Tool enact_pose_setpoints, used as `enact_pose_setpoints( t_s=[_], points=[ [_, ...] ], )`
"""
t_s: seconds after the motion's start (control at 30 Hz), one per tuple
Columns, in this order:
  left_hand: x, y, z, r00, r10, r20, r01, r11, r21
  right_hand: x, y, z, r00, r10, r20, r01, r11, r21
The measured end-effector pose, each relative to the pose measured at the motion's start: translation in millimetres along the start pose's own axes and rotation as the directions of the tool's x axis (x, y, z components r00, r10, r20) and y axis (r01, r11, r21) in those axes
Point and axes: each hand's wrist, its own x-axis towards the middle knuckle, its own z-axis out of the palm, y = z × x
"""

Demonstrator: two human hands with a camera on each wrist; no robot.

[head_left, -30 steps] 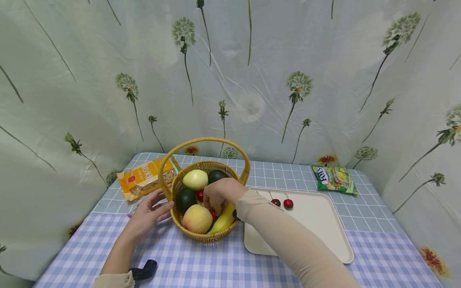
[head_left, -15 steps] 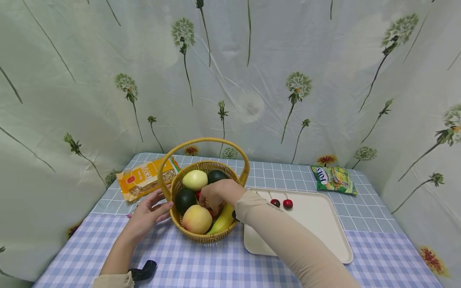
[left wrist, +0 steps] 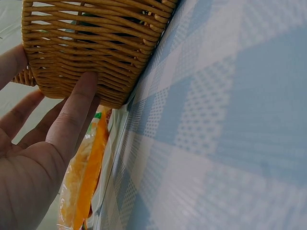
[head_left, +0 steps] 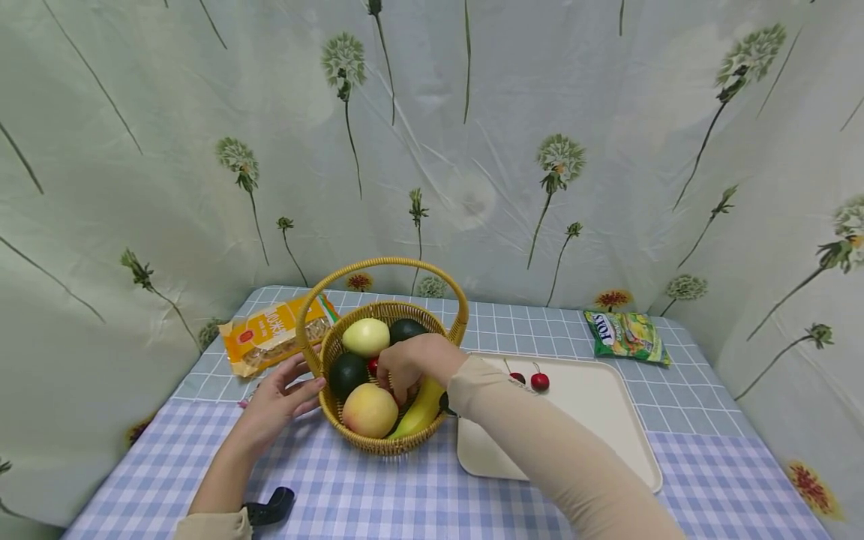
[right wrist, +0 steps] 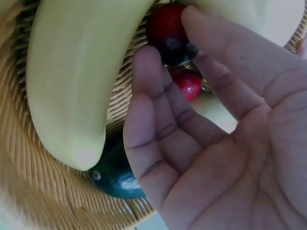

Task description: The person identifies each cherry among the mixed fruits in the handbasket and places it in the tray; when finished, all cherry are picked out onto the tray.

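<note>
A wicker basket point(head_left: 385, 445) with a tall handle holds a peach point(head_left: 370, 411), a banana point(head_left: 421, 411), a pale yellow-green fruit point(head_left: 367, 337) and two dark green fruits point(head_left: 348, 375). My left hand point(head_left: 275, 401) touches the basket's left side with extended fingers, which the left wrist view shows against the weave. My right hand point(head_left: 413, 364) reaches down inside, between peach and banana. In the right wrist view its thumb and fingers pinch a dark red cherry point(right wrist: 168, 36); a brighter red cherry point(right wrist: 187, 84) lies just beyond. From the head view, the pinched cherry is hidden.
Right of the basket lies a cream tray point(head_left: 594, 420) bearing cherries point(head_left: 540, 382), partly under my right forearm. A green candy bag point(head_left: 628, 337) lies at the back right. Behind my left hand is an orange snack bag point(head_left: 273, 334).
My right fingers shift slightly within the basket, and the red cherry seen beneath them a second ago is now covered. Left hand and basket stay put.
</note>
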Motion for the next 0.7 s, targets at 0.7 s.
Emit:
enact_pose_setpoints(
  t_s=[0.7],
  points=[
    [-0.4, 3.4, 2.3, 1.0, -0.013, 0.004, 0.013, 1.0, 0.004, -37.7, 23.0, -5.4, 0.987, -0.056, -0.152, 0.066, 0.996, 0.062]
  ],
)
